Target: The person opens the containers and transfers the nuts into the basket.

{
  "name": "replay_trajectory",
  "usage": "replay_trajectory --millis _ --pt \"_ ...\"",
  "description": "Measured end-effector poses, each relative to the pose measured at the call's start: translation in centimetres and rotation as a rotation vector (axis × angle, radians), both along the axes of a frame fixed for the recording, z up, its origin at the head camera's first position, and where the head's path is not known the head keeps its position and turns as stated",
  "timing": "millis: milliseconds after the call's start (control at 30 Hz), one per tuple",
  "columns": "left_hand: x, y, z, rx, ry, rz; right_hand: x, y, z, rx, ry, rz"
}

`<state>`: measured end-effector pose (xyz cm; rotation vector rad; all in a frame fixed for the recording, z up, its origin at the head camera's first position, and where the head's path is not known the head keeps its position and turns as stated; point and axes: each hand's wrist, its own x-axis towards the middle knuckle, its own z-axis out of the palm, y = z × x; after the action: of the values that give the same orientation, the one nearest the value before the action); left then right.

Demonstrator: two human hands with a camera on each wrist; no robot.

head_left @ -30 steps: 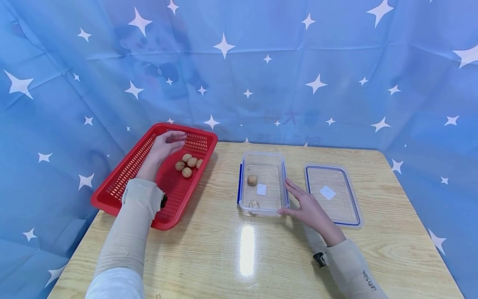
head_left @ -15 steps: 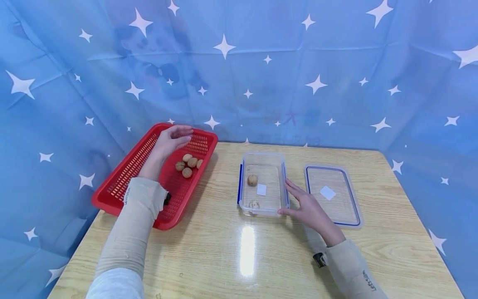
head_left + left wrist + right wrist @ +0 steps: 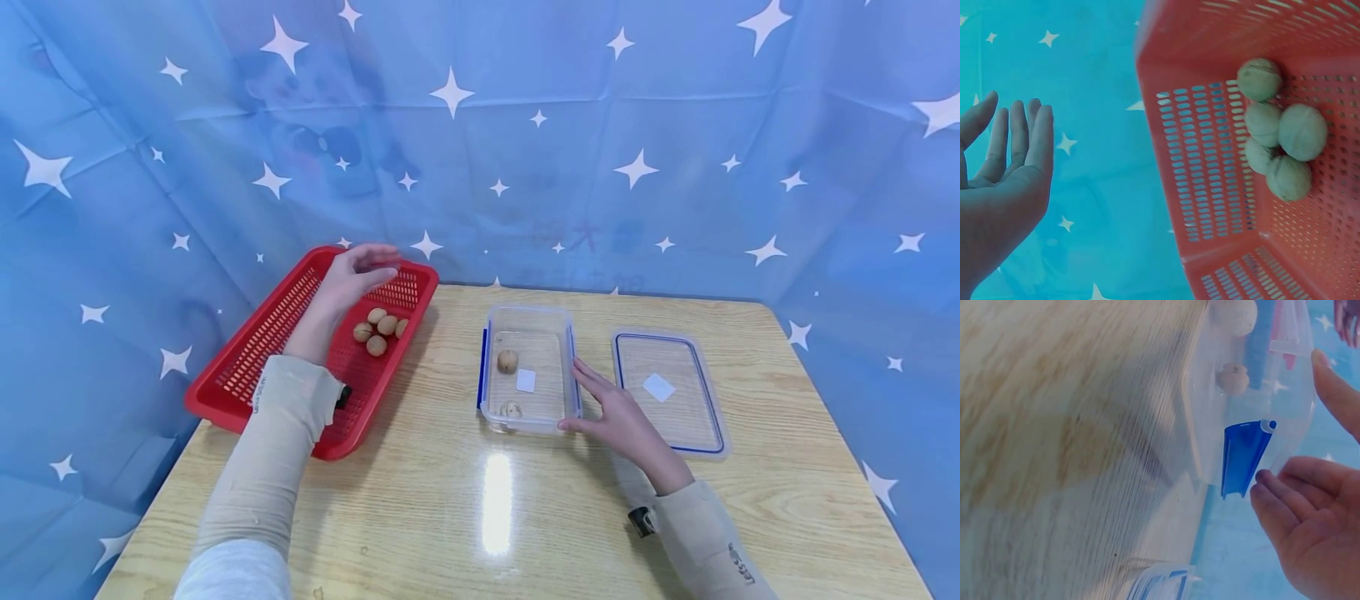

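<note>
My left hand [image 3: 351,279] is raised over the far part of a red basket [image 3: 375,404], fingers loosely bent and holding nothing. In the left wrist view the hand [image 3: 1013,156] is apart from the basket wall. Several walnuts [image 3: 377,345] lie together on the basket floor, to the hand's lower right. A clear plastic food container [image 3: 542,350] stands uncovered in mid-table with two walnuts [image 3: 507,361] inside. My right hand [image 3: 618,417] rests against its right side, thumb at the near corner and fingers along the edge, close to a blue latch [image 3: 1244,456].
The container's clear lid [image 3: 678,396], with a blue seal and a white label, lies flat to the right. A starry blue curtain [image 3: 495,150] hangs behind the wooden table [image 3: 420,517]. The basket's raised walls surround its walnuts.
My left hand has moved up and to the right over the basket, towards its far edge. The right hand, the container and the walnuts have stayed in place.
</note>
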<state>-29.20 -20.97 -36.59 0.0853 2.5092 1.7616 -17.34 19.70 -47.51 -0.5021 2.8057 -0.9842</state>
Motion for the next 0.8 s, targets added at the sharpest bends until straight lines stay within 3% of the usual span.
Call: replay_trajectory --millis 167,467,800 --pt "0.7 0.9 0.9 -0.006 0.006 -0.003 0.0 0.0 -0.1 -0.001 -0.002 0.002" --pt "2.1 3.1 2.6 0.053 0.097 -0.076 0.0 0.0 0.0 -0.008 0.011 0.005" --pt "3.9 5.1 3.2 0.037 0.118 -0.102 0.0 0.0 -0.1 -0.011 0.011 0.009"
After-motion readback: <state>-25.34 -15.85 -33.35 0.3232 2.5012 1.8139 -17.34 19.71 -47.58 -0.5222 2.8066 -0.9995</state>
